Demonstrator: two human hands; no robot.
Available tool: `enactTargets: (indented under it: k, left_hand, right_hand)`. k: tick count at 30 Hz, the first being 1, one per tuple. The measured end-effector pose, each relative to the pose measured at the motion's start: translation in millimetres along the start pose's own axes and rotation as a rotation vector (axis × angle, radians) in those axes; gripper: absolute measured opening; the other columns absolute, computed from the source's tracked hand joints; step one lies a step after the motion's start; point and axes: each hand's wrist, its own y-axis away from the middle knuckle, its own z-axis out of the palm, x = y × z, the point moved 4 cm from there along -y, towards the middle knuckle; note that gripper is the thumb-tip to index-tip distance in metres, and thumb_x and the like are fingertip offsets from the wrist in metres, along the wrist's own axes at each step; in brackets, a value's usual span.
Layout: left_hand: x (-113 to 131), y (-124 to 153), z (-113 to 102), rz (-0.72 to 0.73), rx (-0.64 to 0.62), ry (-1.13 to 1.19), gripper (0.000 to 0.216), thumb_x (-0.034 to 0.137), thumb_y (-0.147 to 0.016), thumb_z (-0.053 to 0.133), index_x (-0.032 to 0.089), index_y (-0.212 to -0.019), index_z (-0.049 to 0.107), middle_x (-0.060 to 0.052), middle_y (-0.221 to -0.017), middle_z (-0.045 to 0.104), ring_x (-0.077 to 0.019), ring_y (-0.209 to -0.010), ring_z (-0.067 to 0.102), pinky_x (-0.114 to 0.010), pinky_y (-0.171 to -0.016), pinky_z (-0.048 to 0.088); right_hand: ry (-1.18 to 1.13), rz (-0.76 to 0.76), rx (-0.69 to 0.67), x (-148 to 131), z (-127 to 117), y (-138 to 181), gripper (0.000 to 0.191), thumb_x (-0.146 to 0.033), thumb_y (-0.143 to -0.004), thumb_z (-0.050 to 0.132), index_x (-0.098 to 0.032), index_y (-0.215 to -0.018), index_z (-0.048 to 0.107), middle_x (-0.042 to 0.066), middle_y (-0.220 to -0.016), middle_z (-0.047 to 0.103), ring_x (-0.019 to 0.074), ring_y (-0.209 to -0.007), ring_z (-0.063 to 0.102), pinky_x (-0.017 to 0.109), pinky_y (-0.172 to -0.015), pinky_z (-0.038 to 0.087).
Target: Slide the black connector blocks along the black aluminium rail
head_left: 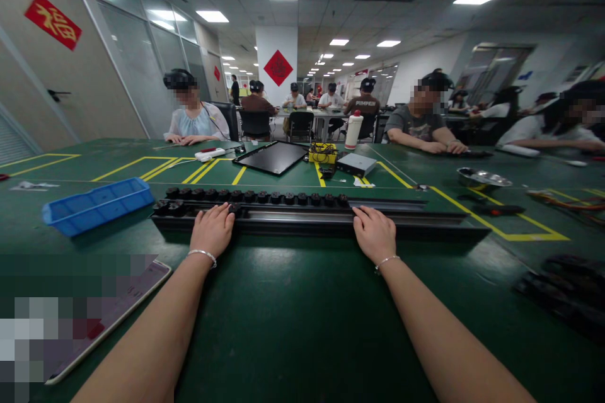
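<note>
A long black metal rail (293, 219) with parallel channels lies across the green table in front of me. Small black knob-like parts (288, 199) stand in a row along its rear channel; a few more (176, 206) sit in the front channel at the left end. My left hand (212, 231) is over the front channel, its fingers closed at a black knob-like part (235, 209) beside the thumb. Farther right, my right hand (377, 234) rests with bent fingers gripping the rail, where the front channel holds no parts. Its fingertips are on the channel edges.
A blue plastic bin (99, 204) stands left of the rail, with a tablet-like device (127, 308) nearer me. Behind are a flat black panel (271, 157), a yellow box (323, 152), a grey box (357, 165) and a bottle (353, 131). A metal bowl (484, 178) sits right. Co-workers sit opposite.
</note>
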Motion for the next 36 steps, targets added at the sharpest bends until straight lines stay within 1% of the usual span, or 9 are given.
enactTargets:
  k: [7,16,25,36]
  left_hand:
    - [1.1,-0.1,-2.8,0.004,-0.002,0.018,0.051,0.039,-0.087,0.02,0.023,-0.123,0.052,-0.003,-0.133,0.049,-0.0212,-0.118,0.046,-0.044,-0.105,0.025]
    - [0.4,0.4,-3.6,-0.008,-0.015,0.037,0.049,0.04,-0.088,0.02,0.026,-0.121,0.054,-0.001,-0.135,0.048,-0.0198,-0.119,0.045,-0.044,-0.106,0.024]
    - [1.7,-0.4,-5.7,0.021,-0.032,0.037,0.049,0.044,-0.088,0.022,0.026,-0.119,0.055,-0.003,-0.134,0.048,-0.022,-0.122,0.043,-0.048,-0.103,0.026]
    - [1.3,-0.4,-5.1,0.026,-0.032,0.048,0.052,0.052,-0.086,0.023,0.027,-0.121,0.053,-0.005,-0.135,0.047,-0.0232,-0.123,0.042,-0.049,-0.103,0.025]
  right_hand:
    - [-0.015,0.008,-0.018,-0.1,-0.9,-0.2,0.04,-0.033,-0.088,0.032,-0.028,-0.118,0.057,0.002,-0.125,0.055,0.0212,-0.116,0.043,0.04,-0.094,0.03]
    - [-0.032,0.015,-0.03,-0.8,-2.5,0.4,0.04,-0.033,-0.088,0.031,-0.028,-0.118,0.057,0.002,-0.125,0.054,0.0208,-0.117,0.042,0.04,-0.095,0.028]
    - [-0.046,0.007,0.005,0.6,1.0,0.4,0.039,-0.033,-0.088,0.032,-0.027,-0.116,0.058,0.002,-0.124,0.055,0.0207,-0.116,0.043,0.04,-0.094,0.028]
    - [-0.036,0.014,0.004,-0.7,-1.8,1.4,0.039,-0.033,-0.088,0.032,-0.028,-0.116,0.058,0.001,-0.124,0.056,0.0201,-0.116,0.043,0.039,-0.094,0.028]
